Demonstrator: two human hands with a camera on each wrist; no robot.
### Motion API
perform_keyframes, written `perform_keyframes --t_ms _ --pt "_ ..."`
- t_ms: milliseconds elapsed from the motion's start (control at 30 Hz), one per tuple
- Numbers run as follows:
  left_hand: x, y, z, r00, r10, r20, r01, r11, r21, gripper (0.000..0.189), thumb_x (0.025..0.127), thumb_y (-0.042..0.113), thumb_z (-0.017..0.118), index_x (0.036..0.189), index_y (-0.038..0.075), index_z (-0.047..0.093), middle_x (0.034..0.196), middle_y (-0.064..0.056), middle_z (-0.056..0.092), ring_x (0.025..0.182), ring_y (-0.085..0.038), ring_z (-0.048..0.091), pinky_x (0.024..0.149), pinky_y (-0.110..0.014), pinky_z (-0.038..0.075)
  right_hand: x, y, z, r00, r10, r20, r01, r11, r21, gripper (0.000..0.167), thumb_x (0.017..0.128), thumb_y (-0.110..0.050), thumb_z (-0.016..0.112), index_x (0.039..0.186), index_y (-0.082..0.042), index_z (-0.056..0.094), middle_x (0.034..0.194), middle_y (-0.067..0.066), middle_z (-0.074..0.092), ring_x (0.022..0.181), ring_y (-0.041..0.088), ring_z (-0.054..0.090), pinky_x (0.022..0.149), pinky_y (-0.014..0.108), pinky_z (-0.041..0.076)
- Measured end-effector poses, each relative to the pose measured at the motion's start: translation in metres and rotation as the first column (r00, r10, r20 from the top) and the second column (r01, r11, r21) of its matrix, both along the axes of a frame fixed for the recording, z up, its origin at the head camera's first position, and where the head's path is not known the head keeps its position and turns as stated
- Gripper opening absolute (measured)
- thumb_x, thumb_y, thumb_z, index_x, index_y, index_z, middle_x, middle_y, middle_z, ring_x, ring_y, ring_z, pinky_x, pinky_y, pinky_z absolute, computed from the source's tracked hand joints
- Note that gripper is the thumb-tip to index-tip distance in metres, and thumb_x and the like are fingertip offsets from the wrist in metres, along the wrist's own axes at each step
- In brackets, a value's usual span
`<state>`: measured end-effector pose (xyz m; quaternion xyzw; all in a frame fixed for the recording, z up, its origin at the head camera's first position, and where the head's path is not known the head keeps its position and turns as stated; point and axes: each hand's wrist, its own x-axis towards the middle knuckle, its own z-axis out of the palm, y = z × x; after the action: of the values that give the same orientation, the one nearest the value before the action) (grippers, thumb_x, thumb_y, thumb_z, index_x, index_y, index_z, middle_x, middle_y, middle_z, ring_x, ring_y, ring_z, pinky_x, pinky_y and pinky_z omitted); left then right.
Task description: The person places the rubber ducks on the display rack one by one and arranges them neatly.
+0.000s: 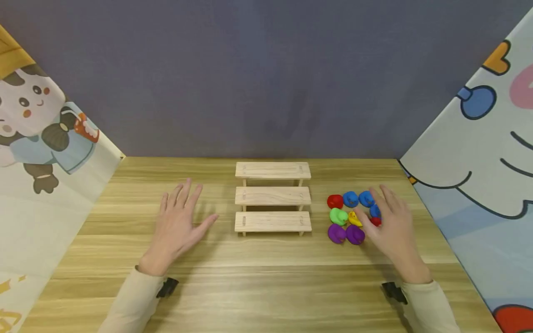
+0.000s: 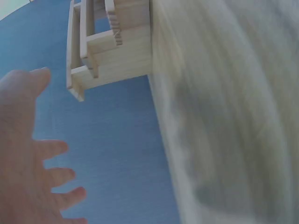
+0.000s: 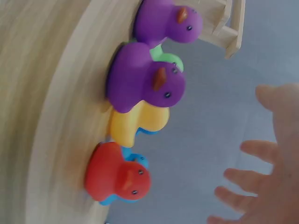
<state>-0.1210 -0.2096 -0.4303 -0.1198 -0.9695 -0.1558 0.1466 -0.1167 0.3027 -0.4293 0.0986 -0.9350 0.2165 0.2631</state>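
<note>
My right hand (image 1: 393, 226) hovers over the right side of a cluster of rubber ducks, fingers spread and holding nothing. Two purple ducks (image 3: 145, 77) are at the near side of the cluster, with a green duck (image 1: 338, 216) and a yellow duck (image 3: 140, 122) behind them. One red duck (image 1: 335, 201) sits at the far left; another red duck (image 3: 119, 171) is partly hidden by my hand in the head view. Several blue ducks (image 1: 350, 199) line the back and right. My left hand (image 1: 176, 226), fingers spread, is above the table left of a three-step wooden rack (image 1: 272, 222), holding nothing.
The wooden rack stands mid-table, its steps bare and rising toward the back. A grey-blue wall (image 1: 258, 83) closes off the far edge of the wood-grain table (image 1: 266, 291). Cartoon-printed panels (image 1: 37, 152) flank both sides.
</note>
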Motion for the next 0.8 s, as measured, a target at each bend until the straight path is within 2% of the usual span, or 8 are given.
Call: perform_keyframes --t_ms 100,167,233,333,400,500,667,800 --pt "-0.003 0.004 -0.003 0.998 -0.034 0.049 0.03 0.996 0.084 0.088 0.1 0.061 0.063 0.166 0.009 0.036 0.175 -0.023 0.026 0.158 -0.049 0.029 0.128 -0.072 0.02 -0.002 0.006 -0.002 0.998 0.002 -0.069 -0.01 0.993 -0.119 0.055 0.091 -0.02 0.082 0.138 0.004 0.067 0.149 0.032 0.059 0.134 0.062 0.053 0.112 0.078 0.04" --pt "-0.005 0.009 -0.005 0.994 -0.057 0.09 0.044 0.989 0.141 0.087 0.101 0.058 0.064 0.167 0.01 0.035 0.176 -0.02 0.025 0.159 -0.048 0.029 0.128 -0.071 0.022 -0.002 0.011 -0.003 0.997 -0.026 -0.066 0.014 0.983 -0.185 0.051 0.093 -0.016 0.081 0.139 0.001 0.068 0.148 0.027 0.063 0.134 0.057 0.057 0.12 0.056 0.047" --pt "-0.007 0.014 -0.007 0.987 -0.087 0.132 0.058 0.975 0.213 0.084 0.102 0.055 0.065 0.167 0.011 0.034 0.177 -0.016 0.025 0.16 -0.046 0.028 0.128 -0.07 0.023 -0.002 0.017 -0.004 0.997 -0.054 -0.05 0.041 0.971 -0.237 0.046 0.095 -0.013 0.079 0.139 -0.002 0.069 0.146 0.023 0.066 0.135 0.032 0.065 0.118 0.028 0.048" --pt "-0.01 0.022 -0.01 0.975 -0.138 0.174 0.076 0.943 0.323 0.08 0.103 0.05 0.066 0.167 0.013 0.035 0.177 -0.011 0.026 0.16 -0.043 0.029 0.128 -0.07 0.024 0.0 0.026 -0.007 0.997 -0.064 -0.04 0.05 0.954 -0.295 0.042 0.095 -0.008 0.078 0.136 -0.003 0.072 0.139 0.023 0.07 0.119 -0.008 0.064 0.098 -0.002 0.038" --pt "-0.013 0.028 -0.012 0.967 -0.173 0.185 0.089 0.917 0.39 0.077 0.104 0.05 0.065 0.167 0.014 0.036 0.176 -0.011 0.029 0.16 -0.042 0.03 0.129 -0.069 0.024 0.001 0.032 -0.009 0.998 -0.053 -0.019 0.044 0.946 -0.321 0.039 0.094 -0.004 0.078 0.133 -0.002 0.073 0.134 0.025 0.072 0.105 -0.025 0.053 0.09 -0.004 0.04" --pt "-0.017 0.036 -0.016 0.957 -0.208 0.201 0.094 0.882 0.461 0.076 0.105 0.051 0.064 0.167 0.017 0.037 0.175 -0.012 0.032 0.16 -0.039 0.031 0.13 -0.066 0.024 0.005 0.041 -0.012 0.999 -0.034 0.018 0.038 0.943 -0.331 0.034 0.093 -0.003 0.078 0.127 0.001 0.076 0.124 0.018 0.078 0.098 -0.026 0.056 0.083 -0.003 0.046" --pt "-0.024 0.046 -0.02 0.948 -0.235 0.213 0.095 0.851 0.516 0.074 0.105 0.051 0.064 0.166 0.017 0.038 0.173 -0.014 0.036 0.16 -0.039 0.033 0.13 -0.064 0.025 0.01 0.055 -0.018 0.996 0.002 0.085 0.027 0.941 -0.338 0.027 0.092 -0.004 0.081 0.119 0.001 0.079 0.112 -0.014 0.077 0.089 -0.022 0.061 0.076 0.001 0.051" --pt "-0.027 0.053 -0.02 0.946 -0.248 0.208 0.103 0.839 0.534 0.073 0.105 0.051 0.065 0.165 0.019 0.04 0.171 -0.013 0.041 0.159 -0.036 0.036 0.13 -0.061 0.029 0.013 0.062 -0.021 0.987 0.043 0.154 0.009 0.948 -0.318 0.028 0.092 -0.006 0.082 0.119 -0.001 0.079 0.112 -0.007 0.08 0.085 -0.02 0.063 0.072 0.002 0.053"
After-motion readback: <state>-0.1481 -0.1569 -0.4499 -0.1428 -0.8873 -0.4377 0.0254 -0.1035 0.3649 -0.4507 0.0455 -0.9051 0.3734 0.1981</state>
